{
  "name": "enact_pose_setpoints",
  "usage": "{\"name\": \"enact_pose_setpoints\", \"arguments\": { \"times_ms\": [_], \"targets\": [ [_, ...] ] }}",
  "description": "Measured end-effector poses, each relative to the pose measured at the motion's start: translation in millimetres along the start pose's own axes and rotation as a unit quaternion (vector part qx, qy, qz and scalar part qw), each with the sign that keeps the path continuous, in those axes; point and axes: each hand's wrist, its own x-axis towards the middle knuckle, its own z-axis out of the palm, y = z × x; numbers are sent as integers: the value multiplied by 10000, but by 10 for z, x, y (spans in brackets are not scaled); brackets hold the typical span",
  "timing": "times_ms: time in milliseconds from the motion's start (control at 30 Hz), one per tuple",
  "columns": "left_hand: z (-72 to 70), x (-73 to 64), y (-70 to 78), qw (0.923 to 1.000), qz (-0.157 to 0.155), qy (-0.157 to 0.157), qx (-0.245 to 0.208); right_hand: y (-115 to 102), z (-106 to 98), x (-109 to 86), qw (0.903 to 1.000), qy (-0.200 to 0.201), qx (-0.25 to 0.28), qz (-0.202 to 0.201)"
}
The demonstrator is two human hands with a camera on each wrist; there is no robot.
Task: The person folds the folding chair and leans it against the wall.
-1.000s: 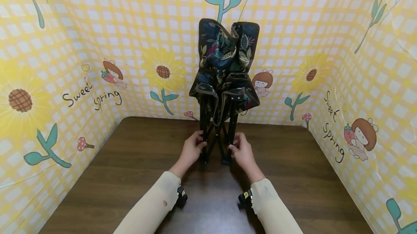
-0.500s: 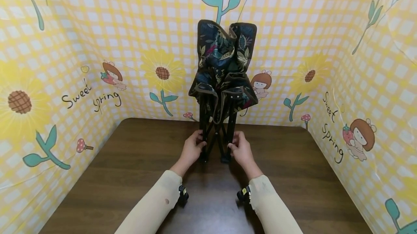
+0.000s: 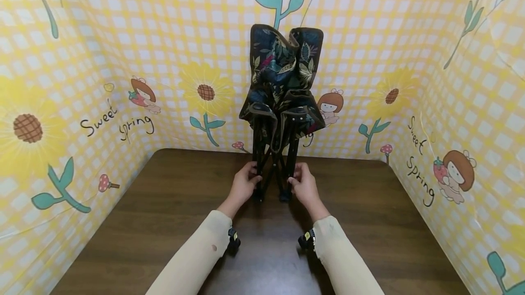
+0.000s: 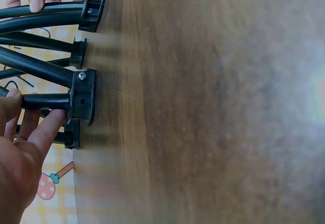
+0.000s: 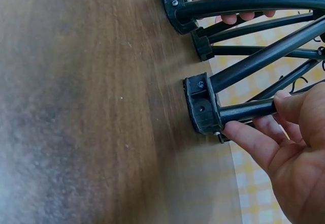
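A folding chair (image 3: pixel 280 76) with dark floral fabric stands upright and mostly folded near the far side of the table. Its black tube legs cross below the bunched seat and end in plastic feet (image 4: pixel 83 96). My left hand (image 3: pixel 244 183) pinches the left front leg low down, thumb in front and fingers behind. On the other side my right hand (image 3: pixel 303 185) grips the right front leg at the same height. In the right wrist view, my right thumb lies along the tube (image 5: pixel 246 111) just above its foot (image 5: pixel 201 103), with the index fingertip right at the foot.
The brown wooden table (image 3: pixel 262 245) extends toward me. Behind and on both sides hangs a yellow checked cloth (image 3: pixel 172 21) printed with sunflowers and small figures; the chair back overlaps the rear cloth in the head view. A small black camera (image 3: pixel 306 240) sits on each wrist.
Both hands keep their hold on the chair legs. The chair's feet and the hands sit slightly higher in the head view; the left forearm has shifted a little to the right.
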Motion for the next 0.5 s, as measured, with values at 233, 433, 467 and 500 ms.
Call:
{"name": "enact_pose_setpoints", "arguments": {
  "times_ms": [233,433,467,500],
  "targets": [
    [8,55,-23,10000,-32,-78,-34,14,-11,63,9998,4,-202,53],
    [20,77,-28,10000,-85,-19,0,40,7,109,9998,29,-204,56],
    [23,84,-28,10000,-85,14,22,42,10,121,9998,37,-213,54],
    [27,94,-29,9999,-76,58,63,44,13,137,9997,51,-237,36]
  ]
}}
